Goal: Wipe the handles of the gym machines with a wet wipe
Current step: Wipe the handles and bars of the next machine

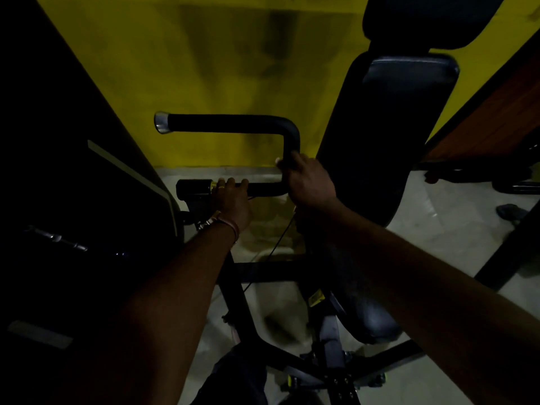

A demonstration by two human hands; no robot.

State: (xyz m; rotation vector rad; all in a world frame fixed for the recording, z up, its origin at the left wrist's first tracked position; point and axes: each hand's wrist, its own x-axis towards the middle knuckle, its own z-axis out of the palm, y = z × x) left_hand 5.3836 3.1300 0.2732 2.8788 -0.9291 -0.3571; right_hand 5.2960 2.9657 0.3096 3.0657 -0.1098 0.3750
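Dim gym shot. Left hand [232,200] grips the lower horizontal bar of the black U-shaped handle [233,122], fingers [230,182] curled over it. Right hand [306,179] is clamped on the handle's vertical bend beside the seat pad [380,127], pinching a wet wipe [278,161] (only a small white edge shows). Yellow wall [204,54] behind, pale floor [438,229] below.

1. Bent handle [233,124]: centre of the frame.
2. Left hand [232,200]: on its lower bar.
3. Right hand [309,182]: right of the left hand, at the bend.
4. Back pad [388,127]: upper right.
5. Seat [368,323]: lower right of centre.
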